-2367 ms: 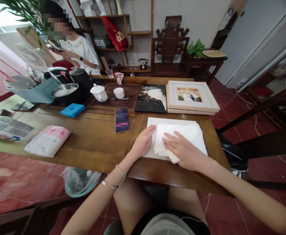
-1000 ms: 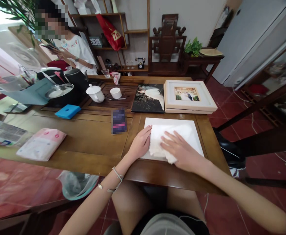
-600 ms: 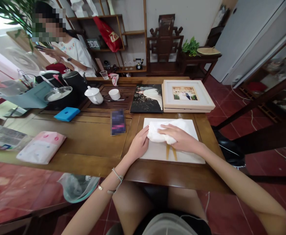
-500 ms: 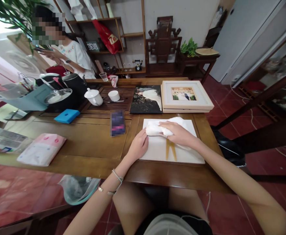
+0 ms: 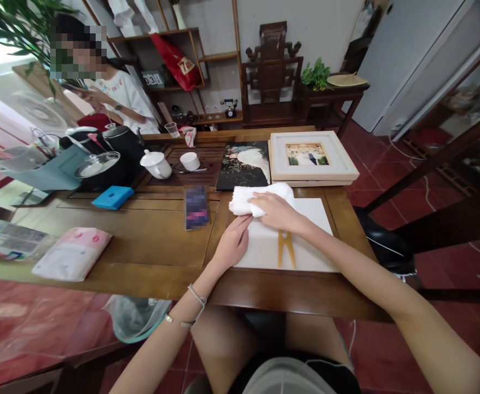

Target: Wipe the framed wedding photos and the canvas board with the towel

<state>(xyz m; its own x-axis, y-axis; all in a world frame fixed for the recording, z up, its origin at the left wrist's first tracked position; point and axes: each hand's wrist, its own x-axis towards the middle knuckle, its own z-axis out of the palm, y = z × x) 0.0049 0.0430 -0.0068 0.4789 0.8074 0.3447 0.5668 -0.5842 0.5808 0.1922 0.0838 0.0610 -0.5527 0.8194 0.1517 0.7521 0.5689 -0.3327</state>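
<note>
A flat white board [image 5: 260, 254] lies near the table's front edge, with a tan A-shaped figure [image 5: 285, 249] on its face; I cannot tell if it is printed or attached. My right hand [image 5: 275, 210] presses a bunched white towel [image 5: 243, 200] against the board's upper left part, fingers bent over the cloth. Some of the towel reaches past the board's far edge. My left hand [image 5: 233, 243] lies along the board's left edge, fingers stretched out, fingertips close to the towel. A dark phone-like item [image 5: 196, 208], blurred out, lies left of the board.
Behind the board are a dark photo panel [image 5: 243, 164] and stacked white frames [image 5: 338, 167]. A lidded white cup [image 5: 156, 164], small bowl [image 5: 190, 161], blue block [image 5: 113, 197] and tissue pack [image 5: 73, 254] stand leftward. A person [image 5: 120, 101] is at the far left.
My right hand has slid the towel left and away from me, from the board's upper middle to its upper left corner. My left hand has stayed at the board's left edge.
</note>
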